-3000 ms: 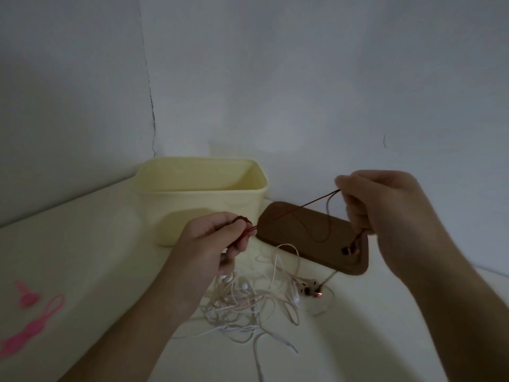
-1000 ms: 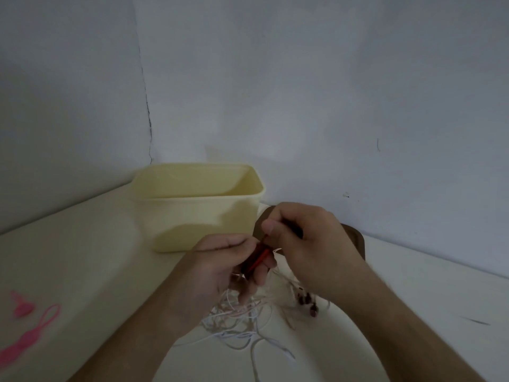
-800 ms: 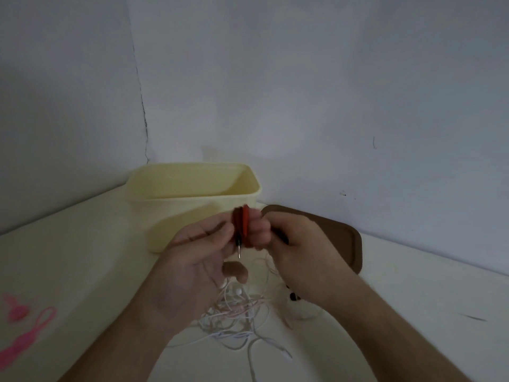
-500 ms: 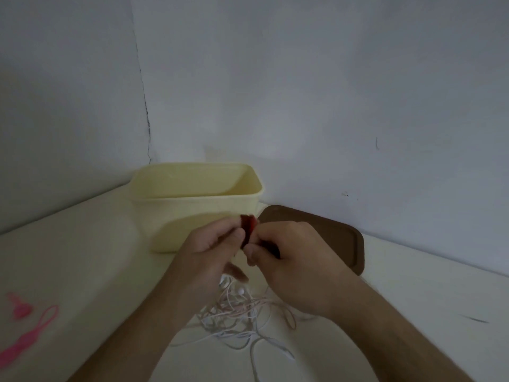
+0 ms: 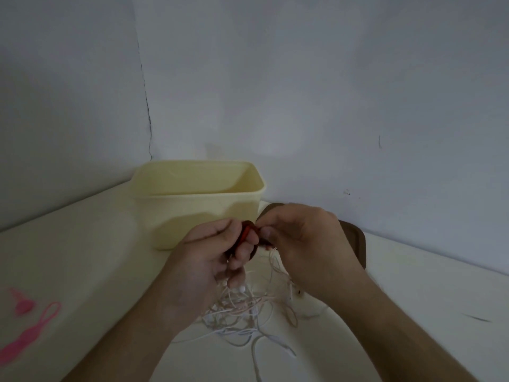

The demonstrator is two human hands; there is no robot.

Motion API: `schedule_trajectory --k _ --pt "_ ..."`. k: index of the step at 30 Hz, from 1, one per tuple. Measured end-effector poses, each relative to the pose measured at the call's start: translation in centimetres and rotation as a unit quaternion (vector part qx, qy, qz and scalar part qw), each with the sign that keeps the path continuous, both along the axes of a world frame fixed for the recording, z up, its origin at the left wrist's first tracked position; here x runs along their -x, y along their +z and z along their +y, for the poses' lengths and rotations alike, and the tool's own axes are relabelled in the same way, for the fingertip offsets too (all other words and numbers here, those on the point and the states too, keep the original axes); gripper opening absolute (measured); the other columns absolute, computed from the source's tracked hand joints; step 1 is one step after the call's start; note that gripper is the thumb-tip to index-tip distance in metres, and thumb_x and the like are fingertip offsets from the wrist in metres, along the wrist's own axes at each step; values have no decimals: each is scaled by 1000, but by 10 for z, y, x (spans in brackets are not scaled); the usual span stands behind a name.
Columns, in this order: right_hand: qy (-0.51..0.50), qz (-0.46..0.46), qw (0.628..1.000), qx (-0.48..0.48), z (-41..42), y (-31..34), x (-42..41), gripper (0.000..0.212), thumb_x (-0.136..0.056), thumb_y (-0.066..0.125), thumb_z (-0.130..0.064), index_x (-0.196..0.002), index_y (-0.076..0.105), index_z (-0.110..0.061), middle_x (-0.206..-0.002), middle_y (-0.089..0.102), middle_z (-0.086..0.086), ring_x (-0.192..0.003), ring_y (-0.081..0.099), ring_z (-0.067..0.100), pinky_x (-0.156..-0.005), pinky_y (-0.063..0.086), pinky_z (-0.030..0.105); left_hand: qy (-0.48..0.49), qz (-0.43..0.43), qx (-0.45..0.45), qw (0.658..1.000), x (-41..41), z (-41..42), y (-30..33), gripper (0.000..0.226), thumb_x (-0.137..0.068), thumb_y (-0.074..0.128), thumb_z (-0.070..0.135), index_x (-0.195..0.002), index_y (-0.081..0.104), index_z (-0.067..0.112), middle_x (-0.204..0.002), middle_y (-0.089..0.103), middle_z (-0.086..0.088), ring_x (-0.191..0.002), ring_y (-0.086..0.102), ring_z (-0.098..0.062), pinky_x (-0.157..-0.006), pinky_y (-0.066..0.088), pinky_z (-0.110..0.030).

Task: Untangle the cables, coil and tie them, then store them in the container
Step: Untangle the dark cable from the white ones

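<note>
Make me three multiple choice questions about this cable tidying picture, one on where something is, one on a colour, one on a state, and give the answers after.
1. Where do the pink ties lie?
A. inside the container
B. on the table at far left
C. on the brown lid

2. What colour is the cable held between the two hands?
A. red
B. white
C. pink

3. In what state are the white cables on the table?
A. coiled and tied
B. stored in the container
C. a loose tangle

Answers:
1. B: the ties sit on the tabletop at the picture's left edge, far from the container and the lid.
2. A: a red bundle shows between the left hand and the right hand, both pinching it.
3. C: the white cables sprawl in crossing loops below the hands, with no tie round them.
</note>
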State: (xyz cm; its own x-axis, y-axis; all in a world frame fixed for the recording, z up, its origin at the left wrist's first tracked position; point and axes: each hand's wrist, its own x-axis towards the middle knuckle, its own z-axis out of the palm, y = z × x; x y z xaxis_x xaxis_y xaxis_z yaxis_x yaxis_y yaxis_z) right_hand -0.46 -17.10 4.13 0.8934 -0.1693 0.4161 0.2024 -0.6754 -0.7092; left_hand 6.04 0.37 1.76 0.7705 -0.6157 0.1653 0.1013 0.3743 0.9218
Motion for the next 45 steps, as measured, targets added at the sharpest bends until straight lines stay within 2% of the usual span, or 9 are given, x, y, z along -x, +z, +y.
schedule_trajectory --k 3,7,12,19,28,31,35,38,45 --pt "17 34 999 11 2 -1 1 30 -102 64 -3 -99 82 -27 -91 80 -11 -91 76 5 -89 62 35 11 -27 -12 999 -3 -1 -2 29 -100 61 25 -83 75 7 -68 46 -7 -57 39 -14 -45 37 -28" --pt "81 52 995 -38 8 3 4 24 -103 60 -9 -111 77 -24 -96 80 -5 -97 76 13 -94 60 41 18 -50 -24 998 -7 0 -6 29 -94 58 29 -81 70 7 -67 46 -6 -56 39 -14 -46 39 -28" --pt "56 62 996 -43 12 -1 3 6 -99 73 -22 -102 71 -26 -93 79 -7 -92 75 10 -90 62 42 26 -70 -33 997 -6 -1 -6 31 -93 57 28 -76 63 3 -66 44 -7 -55 38 -13 -46 40 -29" --pt "15 68 996 -52 16 -3 2 12 -95 79 -17 -95 68 -22 -86 77 -11 -81 74 5 -79 63 28 86 -74 -78 990 -2 -8 -5 39 -108 48 9 -71 59 1 -60 41 -2 -52 39 -12 -47 38 -29" --pt "-22 4 999 -32 22 -13 1 19 -94 78 -9 -92 65 -22 -81 74 -12 -77 72 5 -71 58 21 112 -42 -81 989 -2 -15 -11 38 -111 45 15 -79 63 7 -63 39 -4 -61 42 -16 -55 46 -31" --pt "-21 -12 999 -31 23 -14 2 21 -95 77 -9 -92 63 -24 -84 73 -15 -79 72 6 -71 58 23 105 -29 -61 992 -1 -14 -11 42 -111 47 16 -71 61 12 -64 39 -3 -61 42 -17 -55 47 -31" --pt "-24 -30 999 -26 23 -14 3 20 -95 75 -9 -90 62 -23 -80 72 -12 -75 73 11 -70 60 33 111 -43 -79 990 -1 -15 -12 27 -105 61 27 -89 61 6 -64 51 0 -60 53 -15 -64 50 -36" --pt "-13 -30 999 -20 22 -12 4 17 -95 74 -11 -90 62 -23 -76 72 -9 -71 72 13 -68 61 37 124 -52 -78 988 -4 -14 -12 12 -104 60 14 -107 64 3 -72 63 -6 -64 59 -14 -65 57 -35" --pt "14 -24 1000 -2 17 -7 5 17 -96 70 -11 -88 60 -22 -71 68 2 -62 62 21 -59 55 40 93 -126 -117 981 -8 -1 -7 13 -97 68 9 -107 77 11 -88 77 -13 -78 72 -20 -79 59 -32"
